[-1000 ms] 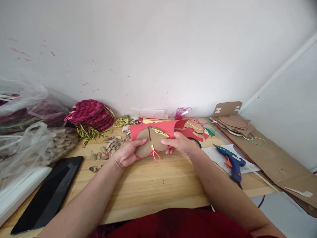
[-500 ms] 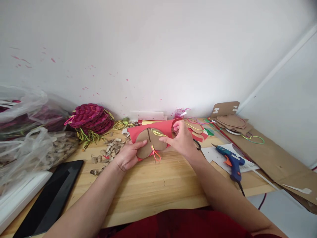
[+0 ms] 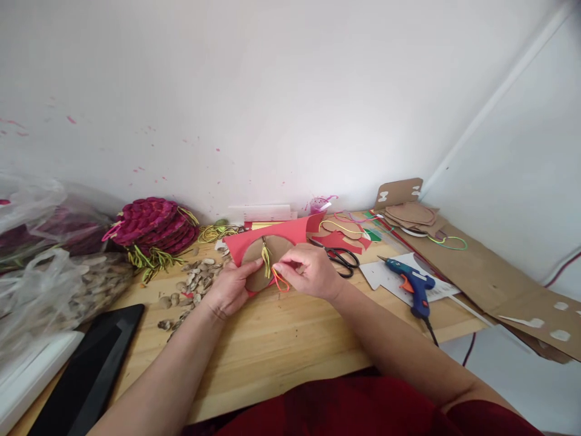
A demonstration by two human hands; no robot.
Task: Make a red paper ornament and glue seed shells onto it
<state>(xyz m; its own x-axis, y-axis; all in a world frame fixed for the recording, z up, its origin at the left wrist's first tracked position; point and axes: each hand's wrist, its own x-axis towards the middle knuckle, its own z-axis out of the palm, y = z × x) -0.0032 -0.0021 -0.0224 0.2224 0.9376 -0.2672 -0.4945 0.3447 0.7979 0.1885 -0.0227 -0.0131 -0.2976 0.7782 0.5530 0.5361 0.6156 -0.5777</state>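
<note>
My left hand (image 3: pixel 233 283) grips a round cardboard disc (image 3: pixel 256 281) at its left edge, thumb on top. Behind the disc lies a sheet of red paper (image 3: pixel 290 229), partly cut around it. A yellow-green yarn tassel (image 3: pixel 266 257) hangs down over the disc's face. At the disc's lower right is an orange cord loop (image 3: pixel 282 283). My right hand (image 3: pixel 311 272) is closed in a pinch at the upper end of this loop; its curled fingers hide part of the disc.
Black-handled scissors (image 3: pixel 347 260) lie right of my hands, near a blue glue gun (image 3: pixel 411 281) on white paper. Pistachio-like shells (image 3: pixel 200 278) are scattered at left, before stacked magenta discs (image 3: pixel 152 224). A black tablet-like slab (image 3: pixel 93 369) lies front left; cardboard (image 3: pixel 481 284) spans the right.
My right hand has left the red paper's right side and moved down and left to the orange cord. The tassel now hangs downward, and the scissors are more exposed. The view has shifted slightly.
</note>
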